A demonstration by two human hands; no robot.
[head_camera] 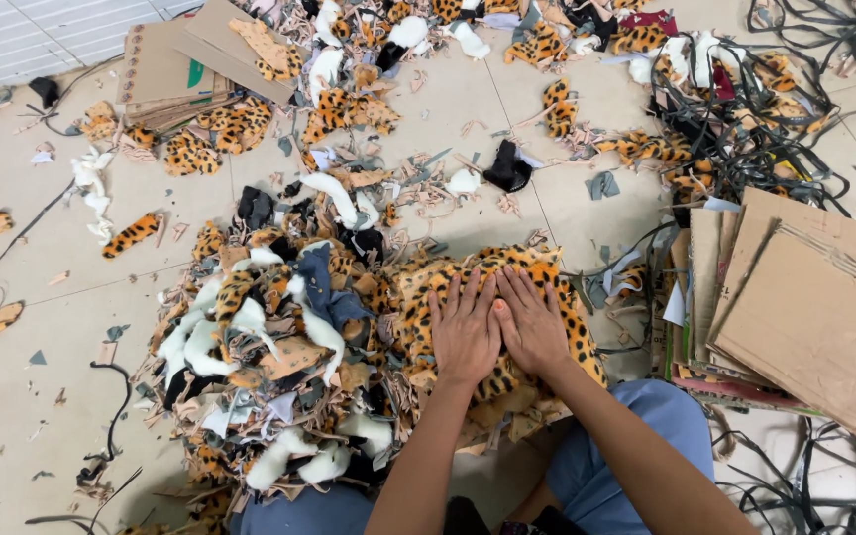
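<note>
Both of my hands lie flat, side by side, on a piece of orange leopard-print plush fabric [547, 282] at the top of a scrap pile. My left hand [464, 332] and my right hand [532, 322] press down with fingers stretched and slightly apart, thumbs touching. Neither hand grips anything. The pile of fabric scraps [279, 347] spreads to the left of my hands: white fleece, dark blue, grey and tan offcuts mixed with leopard pieces. My knees in light blue trousers [636, 416] show below.
Flattened cardboard sheets [814, 307] are stacked at the right. More cardboard [170, 69] lies at the upper left. Black strips and cords [804, 59] tangle at the upper right. Leopard and white scraps [349, 99] litter the pale tiled floor [42, 396].
</note>
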